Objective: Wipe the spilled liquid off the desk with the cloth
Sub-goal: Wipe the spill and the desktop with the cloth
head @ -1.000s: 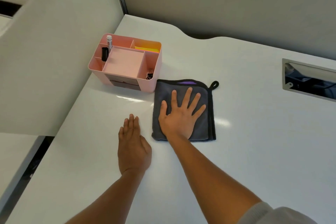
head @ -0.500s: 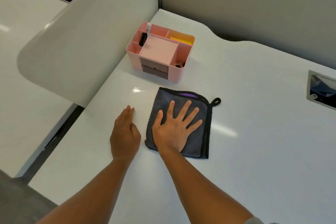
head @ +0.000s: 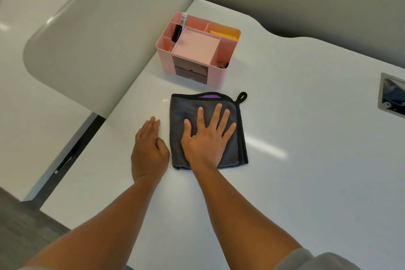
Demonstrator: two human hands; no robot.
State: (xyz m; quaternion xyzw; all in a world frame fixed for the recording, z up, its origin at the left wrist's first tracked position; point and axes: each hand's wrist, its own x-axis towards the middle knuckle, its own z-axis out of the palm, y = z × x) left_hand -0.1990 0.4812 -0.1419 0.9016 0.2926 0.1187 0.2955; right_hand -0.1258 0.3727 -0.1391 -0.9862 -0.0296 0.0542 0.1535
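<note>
Cloth point(head: 182, 116): dark grey, black-edged, folded square, hanging loop at far right corner, purple tag at far edge. Lies flat on white desk point(head: 306, 160), under the spread right hand point(head: 206, 140), just right of the left hand point(head: 149, 151).

One cloth point(head: 208, 129), one organizer point(head: 217, 76), two hands point(head: 206, 144)

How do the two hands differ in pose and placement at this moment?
The right hand lies flat on the grey cloth, fingers spread; the left hand rests on the bare desk beside the cloth, its fingers together. Both are palm down and grip nothing.
</note>
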